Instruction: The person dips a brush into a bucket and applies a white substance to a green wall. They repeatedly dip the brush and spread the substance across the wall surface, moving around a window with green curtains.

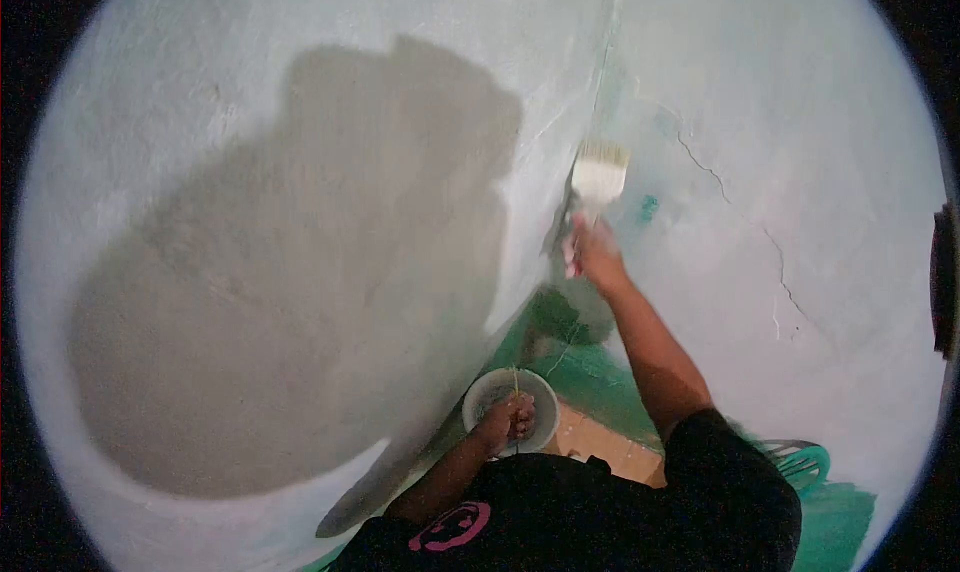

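Near the wall corner, my right hand [592,249] is closed round the handle of a wide paintbrush [600,177]. The brush points up, its pale bristles at the light wall just right of the corner. Lower down, my left hand [510,422] is closed at a round bucket [547,412], over its opening. A thin yellowish stick or wire handle rises from that fist. The bucket's contents are hard to make out.
Green paint [600,382] shows low on the right wall, with a crack [720,184] above. A large shadow covers the left wall [300,272]. A green slatted object [805,462] stands at lower right, and a tan surface [610,442] lies beside the bucket.
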The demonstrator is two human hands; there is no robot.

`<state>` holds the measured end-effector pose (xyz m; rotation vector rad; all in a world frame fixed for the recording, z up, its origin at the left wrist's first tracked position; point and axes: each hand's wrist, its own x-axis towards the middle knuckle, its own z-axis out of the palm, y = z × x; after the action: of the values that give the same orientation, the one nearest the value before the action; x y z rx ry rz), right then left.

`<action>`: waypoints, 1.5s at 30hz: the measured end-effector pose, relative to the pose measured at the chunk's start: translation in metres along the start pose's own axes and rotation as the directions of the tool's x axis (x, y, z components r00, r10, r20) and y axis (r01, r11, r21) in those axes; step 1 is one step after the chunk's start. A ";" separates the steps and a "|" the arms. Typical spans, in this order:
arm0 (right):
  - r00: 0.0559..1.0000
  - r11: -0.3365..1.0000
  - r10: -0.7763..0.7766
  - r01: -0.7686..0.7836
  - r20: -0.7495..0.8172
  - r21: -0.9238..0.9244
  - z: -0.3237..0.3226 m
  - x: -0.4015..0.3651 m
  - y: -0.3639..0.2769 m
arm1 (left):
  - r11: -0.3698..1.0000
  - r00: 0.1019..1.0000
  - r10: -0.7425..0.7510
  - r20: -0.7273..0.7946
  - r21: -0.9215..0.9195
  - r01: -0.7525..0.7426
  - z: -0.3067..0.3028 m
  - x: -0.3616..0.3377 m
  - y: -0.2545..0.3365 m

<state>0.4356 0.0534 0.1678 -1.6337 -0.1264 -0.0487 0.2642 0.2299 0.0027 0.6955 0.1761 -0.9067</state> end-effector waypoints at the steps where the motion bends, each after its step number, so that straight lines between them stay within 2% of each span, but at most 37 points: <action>1: 1.000 0.998 -0.017 0.016 -0.022 -0.066 -0.001 -0.003 0.037 | 0.999 0.999 0.032 -0.006 -0.017 -0.032 0.007 -0.003 0.001; 3: 0.988 0.993 0.120 -0.119 0.099 -0.011 -0.004 -0.014 0.102 | 0.998 0.998 0.058 -0.021 -0.035 -0.058 0.015 -0.005 0.002; 5: 0.899 0.904 0.424 -0.414 0.109 -0.106 0.003 -0.040 0.123 | 0.995 0.995 0.055 -0.082 -0.076 -0.062 0.018 -0.006 -0.002; 6: 0.895 0.901 0.433 -0.424 0.112 -0.096 0.000 -0.046 0.139 | 0.996 0.995 0.046 -0.093 -0.076 -0.053 0.017 -0.004 -0.004; 8: 0.719 0.749 0.642 -0.662 0.265 -0.020 -0.011 -0.050 0.174 | 0.996 0.991 0.087 -0.107 -0.024 -0.090 0.016 0.001 -0.007; 9: 0.715 0.747 0.642 -0.665 0.276 -0.013 -0.020 -0.048 0.181 | 0.996 0.989 0.086 -0.119 -0.021 -0.089 0.021 0.001 -0.008; 10: 0.773 0.827 0.562 -0.512 0.294 -0.234 -0.027 -0.041 0.180 | 0.994 0.979 0.101 -0.175 -0.019 -0.106 0.032 -0.002 -0.006; 11: 0.815 0.846 0.473 -0.313 0.335 -0.432 -0.029 -0.032 0.170 | 0.992 0.966 0.119 -0.232 -0.014 -0.125 0.039 -0.003 -0.006; 13: 0.892 0.886 0.348 -0.211 0.290 -0.413 -0.038 -0.021 0.126 | 0.989 0.958 0.131 -0.254 -0.030 -0.144 0.037 0.002 -0.015; 15: 0.855 0.934 0.354 -0.304 0.380 -0.187 -0.054 -0.005 0.064 | 0.987 0.951 0.141 -0.274 -0.041 -0.158 0.043 0.005 -0.022; 17: 0.928 0.891 0.239 -0.093 0.287 -0.444 -0.058 0.001 0.015 | 0.976 0.937 0.199 -0.289 -0.025 -0.215 0.056 0.006 -0.024; 18: 0.927 0.899 0.234 -0.091 0.292 -0.428 -0.063 0.001 -0.001 | 0.976 0.932 0.202 -0.301 -0.013 -0.215 0.065 0.007 -0.024; 19: 0.970 0.954 0.005 0.068 0.244 -0.290 -0.068 0.002 -0.013 | 0.976 0.906 0.201 -0.372 0.002 -0.216 0.074 0.009 -0.023; 20: 0.963 0.957 -0.215 0.241 0.162 -0.159 -0.072 0.002 -0.020 | 0.976 0.873 0.203 -0.444 0.015 -0.219 0.081 0.011 -0.024; 21: 0.963 0.961 -0.215 0.238 0.164 -0.140 -0.075 0.004 -0.025 | 0.975 0.864 0.205 -0.460 0.023 -0.219 0.083 0.014 -0.027; 23: 0.970 0.915 -0.240 0.239 0.039 -0.325 -0.079 0.008 -0.027 | 0.967 0.878 0.245 -0.411 0.032 -0.254 0.082 0.018 -0.030; 24: 0.970 0.921 -0.240 0.242 0.044 -0.305 -0.078 0.008 -0.020 | 0.965 0.868 0.251 -0.428 0.042 -0.258 0.083 0.016 -0.033; 26: 0.989 0.774 -0.147 0.128 0.020 -0.620 -0.070 0.009 0.022 | 0.946 0.872 0.282 -0.401 -0.033 -0.321 0.085 0.017 -0.038; 28: 0.996 0.687 -0.043 0.089 0.082 -0.721 -0.067 0.013 0.094 | 0.933 0.850 0.313 -0.423 -0.029 -0.358 0.091 0.018 -0.045; 30: 0.990 0.796 -0.107 0.139 0.088 -0.589 -0.066 0.001 0.144 | 0.908 0.816 0.373 -0.441 -0.005 -0.418 0.095 0.018 -0.051; 31: 0.988 0.800 -0.120 0.156 0.101 -0.579 -0.067 -0.002 0.158 | 0.898 0.800 0.390 -0.456 -0.006 -0.441 0.094 0.018 -0.054; 33: 0.988 0.792 0.129 -0.049 0.089 -0.608 -0.067 -0.006 0.175 | 0.881 0.773 0.413 -0.481 -0.003 -0.473 0.098 0.019 -0.057; 37: 0.952 0.816 0.206 -0.039 0.228 -0.577 -0.089 0.020 0.155 | 0.866 0.736 0.452 -0.504 0.050 -0.497 0.107 0.025 -0.066; 39: 0.972 0.955 0.062 0.008 0.228 -0.297 -0.093 0.031 0.138 | 0.862 0.732 0.454 -0.508 0.043 -0.506 0.114 0.028 -0.065; 40: 0.971 0.954 0.063 0.008 0.230 -0.298 -0.098 0.029 0.115 | 0.866 0.722 0.440 -0.534 0.041 -0.498 0.120 0.028 -0.062; 42: 0.967 0.939 -0.070 0.147 0.246 -0.310 -0.112 0.020 0.058 | 0.869 0.705 0.426 -0.566 0.041 -0.493 0.125 0.031 -0.062; 43: 0.966 0.940 -0.069 0.146 0.250 -0.307 -0.114 0.018 0.046 | 0.857 0.703 0.440 -0.559 0.029 -0.514 0.124 0.032 -0.063; 45: 0.954 0.936 -0.234 0.274 0.188 -0.222 -0.116 0.016 0.037 | 0.850 0.696 0.441 -0.566 0.014 -0.527 0.126 0.034 -0.064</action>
<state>0.4613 -0.0640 0.1412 -1.8605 -0.4717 -0.1377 0.2178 0.1030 0.0546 0.7992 0.5457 -0.1498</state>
